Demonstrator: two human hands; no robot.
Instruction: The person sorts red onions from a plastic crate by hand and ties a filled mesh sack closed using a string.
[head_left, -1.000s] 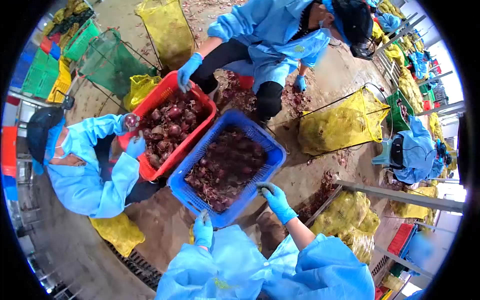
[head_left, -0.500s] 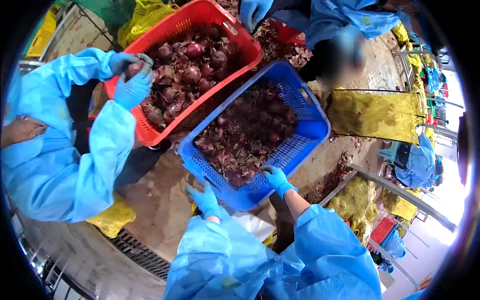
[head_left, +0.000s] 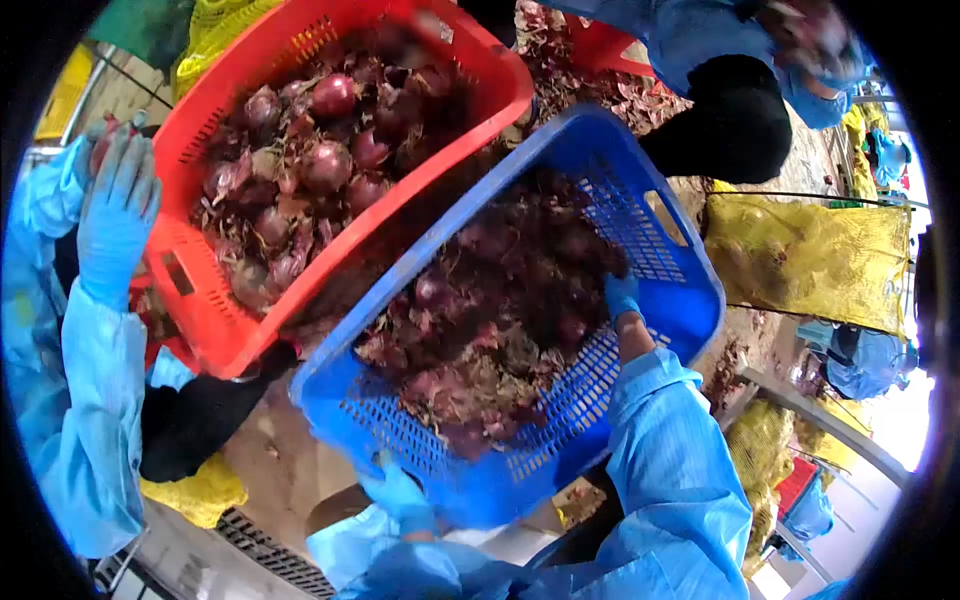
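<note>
A blue plastic crate (head_left: pixel 475 492) holding red onions (head_left: pixel 510 290) and loose papery skins sits tilted in front of me. My right hand (head_left: pixel 622 298), in a blue glove, reaches over the near side into the crate and touches the onions at the right. Its fingertips are lost in shadow among them. My left hand (head_left: pixel 398 492), gloved too, is at the outside of the crate's near left wall, fingers pointing up toward it and apart, with nothing seen in them. I cannot tell how firmly it touches the wall.
A red crate (head_left: pixel 385 220) of onions stands at the upper left. Beside it is a co-worker's gloved hand (head_left: pixel 118 210). Another person's blue sleeve (head_left: pixel 700 45) is at the top. A yellow mesh sack (head_left: pixel 800 260) lies right; a metal rail (head_left: pixel 830 420) runs below it.
My right hand has gone from the near rim into the crate. My left hand stays low at its near left side. Both crates look larger in view. The co-worker's hand has moved left.
</note>
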